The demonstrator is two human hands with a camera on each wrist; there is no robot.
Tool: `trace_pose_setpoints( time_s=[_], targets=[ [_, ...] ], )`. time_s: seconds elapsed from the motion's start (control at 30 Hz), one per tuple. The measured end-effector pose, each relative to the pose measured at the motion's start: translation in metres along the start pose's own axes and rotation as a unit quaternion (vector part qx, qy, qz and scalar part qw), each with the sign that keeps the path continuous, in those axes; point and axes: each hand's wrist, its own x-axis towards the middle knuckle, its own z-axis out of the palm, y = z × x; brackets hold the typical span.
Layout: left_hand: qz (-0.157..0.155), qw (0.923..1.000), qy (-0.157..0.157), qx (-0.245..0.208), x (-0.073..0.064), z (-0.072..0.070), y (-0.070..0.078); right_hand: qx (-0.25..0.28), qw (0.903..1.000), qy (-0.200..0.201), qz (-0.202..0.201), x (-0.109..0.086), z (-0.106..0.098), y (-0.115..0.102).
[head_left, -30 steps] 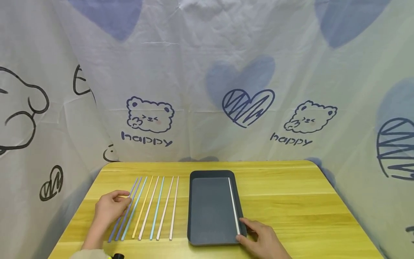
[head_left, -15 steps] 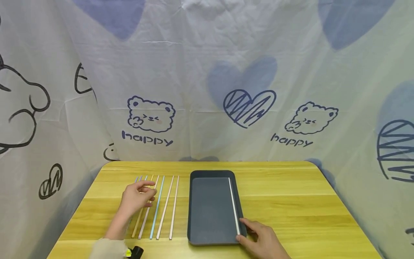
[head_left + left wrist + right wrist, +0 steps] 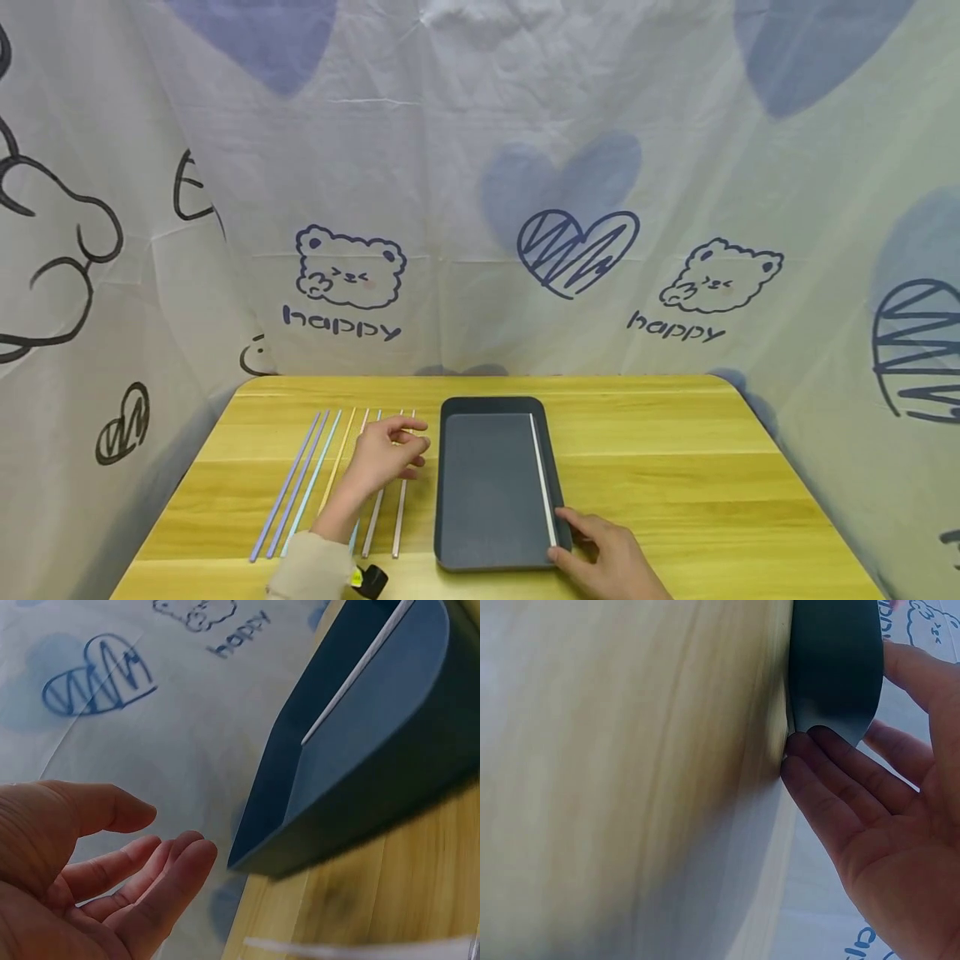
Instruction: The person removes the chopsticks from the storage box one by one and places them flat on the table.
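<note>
My left hand (image 3: 386, 450) hovers over the rightmost of several thin coloured sticks, left of the dark grey tray (image 3: 487, 492). In the left wrist view its thumb and loosely bent fingers stand apart, with nothing between them. A pale pink stick (image 3: 400, 517) lies partly under that hand. My right hand (image 3: 611, 554) holds the tray's near right corner, thumb and forefinger at the rim. In the right wrist view, fingertips touch the outer wall of the tray (image 3: 836, 667) near its base. Inside the tray, along its right side, lies one white stick (image 3: 542, 475).
Two purple sticks (image 3: 288, 492), a light blue stick (image 3: 315, 479) and a yellow stick (image 3: 337, 458) lie in a row further left, partly covered by the left arm. The wooden table (image 3: 675, 467) ends at a printed cloth (image 3: 465, 183) behind and at both sides.
My left hand has moved right across the row of sticks, from the purple ones to the rightmost pale ones, carrying nothing. My right hand and the tray have stayed put.
</note>
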Motion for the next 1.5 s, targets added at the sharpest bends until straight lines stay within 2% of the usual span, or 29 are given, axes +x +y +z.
trace_pose_setpoints(
  time_s=[0.23,0.5,0.67,0.97,1.3,1.5],
  targets=[
    [0.012,0.9995,-0.027,0.006,0.005,0.027,0.004,0.001,1.0000,-0.004,0.002,0.000,0.000,0.000],
    [0.035,0.9963,-0.075,0.024,0.006,0.050,0.003,0.003,1.0000,-0.008,0.001,0.001,-0.001,0.001],
    [0.027,0.9944,-0.098,0.031,0.008,0.066,0.002,0.003,0.9999,-0.014,-0.001,0.001,-0.001,0.002],
    [-0.005,0.9955,-0.094,0.010,0.009,0.102,0.000,0.004,0.9997,-0.024,0.000,0.002,0.001,0.005],
    [-0.032,0.9948,-0.095,0.017,0.008,0.132,-0.002,0.013,0.9994,-0.032,0.000,0.002,-0.001,0.003],
    [-0.036,0.9951,-0.089,0.024,0.011,0.150,-0.008,0.012,0.9992,-0.037,0.006,0.001,-0.002,0.003]
  ],
)
